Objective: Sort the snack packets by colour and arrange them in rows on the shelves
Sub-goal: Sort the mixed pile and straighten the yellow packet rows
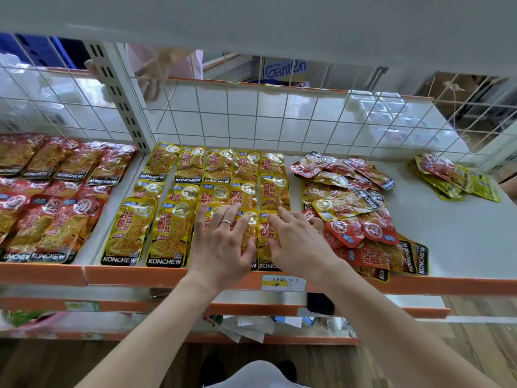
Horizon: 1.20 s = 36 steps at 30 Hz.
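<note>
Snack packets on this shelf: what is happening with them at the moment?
A person is sorting them by colour. Both the left hand and the right hand press flat on the front row of yellow packets in the middle of the shelf. The red packets already lie in rows at the left. A mixed pile waits right of the hands, and a small pile farther right.

Three yellow rows; two mixed piles.
</note>
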### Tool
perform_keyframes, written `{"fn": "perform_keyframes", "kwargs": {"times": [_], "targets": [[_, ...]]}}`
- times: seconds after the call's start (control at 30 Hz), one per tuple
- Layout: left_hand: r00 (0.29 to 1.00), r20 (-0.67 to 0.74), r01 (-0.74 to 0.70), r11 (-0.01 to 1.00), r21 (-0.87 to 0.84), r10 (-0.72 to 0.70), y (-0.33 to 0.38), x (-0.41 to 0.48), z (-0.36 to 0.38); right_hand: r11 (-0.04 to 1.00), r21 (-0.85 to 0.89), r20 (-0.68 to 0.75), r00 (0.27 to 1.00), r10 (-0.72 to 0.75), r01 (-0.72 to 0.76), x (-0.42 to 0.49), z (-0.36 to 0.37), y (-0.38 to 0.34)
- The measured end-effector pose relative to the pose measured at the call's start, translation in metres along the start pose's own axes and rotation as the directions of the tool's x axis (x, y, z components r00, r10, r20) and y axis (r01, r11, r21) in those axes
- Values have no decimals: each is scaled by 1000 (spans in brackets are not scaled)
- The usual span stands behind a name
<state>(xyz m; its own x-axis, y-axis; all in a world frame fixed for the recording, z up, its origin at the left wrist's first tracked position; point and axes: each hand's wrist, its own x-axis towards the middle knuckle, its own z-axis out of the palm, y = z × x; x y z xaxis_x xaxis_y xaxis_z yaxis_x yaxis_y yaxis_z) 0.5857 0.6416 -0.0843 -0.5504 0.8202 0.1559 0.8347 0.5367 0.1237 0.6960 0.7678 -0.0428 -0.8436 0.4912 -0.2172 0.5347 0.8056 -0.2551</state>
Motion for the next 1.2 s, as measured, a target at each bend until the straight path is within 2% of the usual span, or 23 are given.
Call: {"fn": "perform_keyframes", "kwargs": {"times": [0.2, 0.5, 0.73, 0.83, 1.03, 1.2], "targets": [[999, -1, -36, 999, -12, 36, -2, 11, 0, 998, 62, -101, 995, -6, 12, 17, -12, 5], [997, 52, -60, 998, 29, 59, -10, 34, 4, 1000, 5, -27, 999, -24, 24, 41, -11, 6], [994, 65, -89, 996, 31, 87, -12, 33, 2, 999, 41, -44, 999, -12, 14, 38, -3, 6], [994, 59, -95, 995, 16, 94, -11, 33, -3, 997, 75, -96, 995, -12, 20, 30, -9, 7], [978, -6, -206, 975, -81, 206, 11, 39, -18, 990, 136, -208, 977, 56, -28, -8, -25, 23], [939, -58, -345, 925, -158, 340, 48, 43, -27, 979, 129, -300, 935, 189, -156, -54, -34, 49]]}}
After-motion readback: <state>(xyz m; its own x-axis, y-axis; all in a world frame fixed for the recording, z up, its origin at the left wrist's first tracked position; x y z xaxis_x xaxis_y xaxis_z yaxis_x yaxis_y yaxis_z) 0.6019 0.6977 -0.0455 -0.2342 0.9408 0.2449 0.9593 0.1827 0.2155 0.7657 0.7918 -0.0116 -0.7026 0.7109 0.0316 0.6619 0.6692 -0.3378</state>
